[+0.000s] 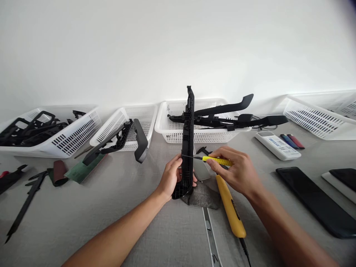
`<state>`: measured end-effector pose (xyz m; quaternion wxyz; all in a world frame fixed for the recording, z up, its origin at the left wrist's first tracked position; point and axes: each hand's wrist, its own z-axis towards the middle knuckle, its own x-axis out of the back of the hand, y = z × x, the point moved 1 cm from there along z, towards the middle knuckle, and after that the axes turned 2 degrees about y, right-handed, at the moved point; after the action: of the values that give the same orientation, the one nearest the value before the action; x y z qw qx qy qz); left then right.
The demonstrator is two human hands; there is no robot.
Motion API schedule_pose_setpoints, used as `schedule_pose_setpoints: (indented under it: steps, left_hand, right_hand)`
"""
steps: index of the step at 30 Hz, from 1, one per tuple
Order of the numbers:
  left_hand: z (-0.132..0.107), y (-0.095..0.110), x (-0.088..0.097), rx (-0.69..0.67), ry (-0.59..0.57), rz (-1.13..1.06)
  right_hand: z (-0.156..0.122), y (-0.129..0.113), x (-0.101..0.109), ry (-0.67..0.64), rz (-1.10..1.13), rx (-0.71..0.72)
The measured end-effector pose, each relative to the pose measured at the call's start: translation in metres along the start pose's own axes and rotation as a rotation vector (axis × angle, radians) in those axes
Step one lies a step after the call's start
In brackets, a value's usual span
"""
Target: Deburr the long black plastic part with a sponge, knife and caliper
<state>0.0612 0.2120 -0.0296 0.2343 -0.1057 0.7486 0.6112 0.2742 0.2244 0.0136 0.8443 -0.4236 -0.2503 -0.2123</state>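
My left hand is closed around the lower part of a long black plastic trim piece, held upright with its ribbed inner side toward me. In my right hand is a slim tool with a yellow handle, a dark collar and a thin shaft. That shaft lies level across the trim piece's ribbed face, its tip near the left edge. Whether it is a file or another fine tool I cannot make out. Below my hands, a dark grey cloth lies on the table beside a yellow corded tool.
A white basket behind my hands holds several long black parts; other baskets stand left and right. On the right lie a white device and a black phone. Calipers and green abrasive sheet are left. A metal ruler lies in front.
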Motion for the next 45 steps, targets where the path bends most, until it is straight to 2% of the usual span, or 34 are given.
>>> schedule_pose_setpoints:
  steps: [9,13,18,22,24,30,35,40,45]
  left_hand:
    - [0.0037,-0.0024,0.0032,0.029,-0.008,-0.064]
    - [0.0035,-0.0026,0.0034,0.021,-0.004,-0.067]
    - [0.0033,-0.0025,0.0033,0.025,0.014,-0.074]
    - [0.0041,-0.0032,0.0039,0.035,0.023,-0.100]
    - [0.0040,-0.0032,0.0039,0.035,0.022,-0.114]
    - [-0.0013,0.0006,0.0008,-0.025,-0.029,-0.025]
    - [-0.0034,-0.0004,0.0005,-0.035,-0.059,0.068]
    - [-0.0008,-0.0001,0.0031,-0.049,-0.025,0.029]
    - [0.0015,0.0053,0.0041,-0.025,0.060,-0.059]
  right_hand:
    - [0.0004,0.0055,0.0012,0.010,-0.025,0.050]
    - [0.0002,0.0043,0.0005,-0.065,-0.008,0.008]
    - [0.0011,0.0030,0.0033,-0.089,-0.004,-0.044]
    - [0.0016,0.0034,0.0061,-0.221,0.001,-0.060]
    - [0.0016,0.0045,0.0066,-0.240,-0.008,-0.077]
    - [0.0014,0.0077,0.0027,-0.114,-0.049,-0.143]
    - [0.0015,0.0074,-0.0002,-0.012,-0.059,-0.131]
    - [0.0026,0.0063,0.0034,-0.007,-0.051,-0.137]
    - [0.0024,0.0071,0.0096,-0.039,-0.072,-0.130]
